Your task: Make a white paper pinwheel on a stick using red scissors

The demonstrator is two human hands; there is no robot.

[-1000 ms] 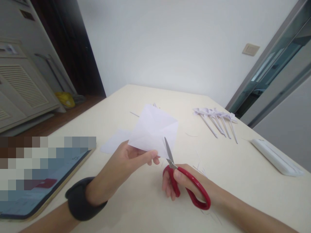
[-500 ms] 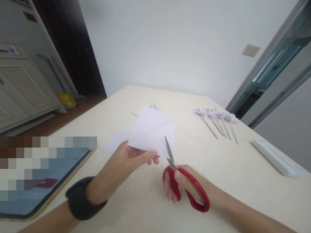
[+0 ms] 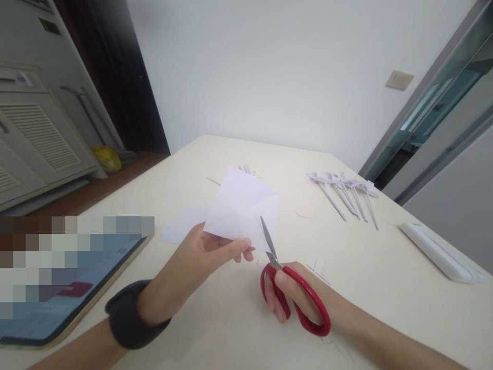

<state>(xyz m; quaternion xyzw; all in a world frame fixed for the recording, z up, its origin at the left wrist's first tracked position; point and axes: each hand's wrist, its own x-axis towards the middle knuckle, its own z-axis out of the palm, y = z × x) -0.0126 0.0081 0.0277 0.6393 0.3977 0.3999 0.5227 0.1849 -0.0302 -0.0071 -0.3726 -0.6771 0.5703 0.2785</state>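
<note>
My left hand (image 3: 221,246) pinches the lower edge of a creased white sheet of paper (image 3: 244,200), thumb on top and fingers beneath. In my right hand (image 3: 287,288) are red-handled scissors (image 3: 308,303), thumb and fingers through the loops. Their blades straddle the sheet's near right corner, one blade lying over the paper and the other mostly hidden under it. More white paper (image 3: 183,224) lies on the table behind my left hand.
Several paper pinwheels on sticks (image 3: 342,180) lie at the right back of the table (image 3: 215,329). A white oblong case (image 3: 439,252) rests near the right edge. A tablet (image 3: 73,303) stands at left. Thin paper scraps (image 3: 318,267) lie beside my right wrist.
The scissor handles have drawn slightly closer together, so the blades are a little less apart at the paper's corner. My left hand and the sheet have barely moved.
</note>
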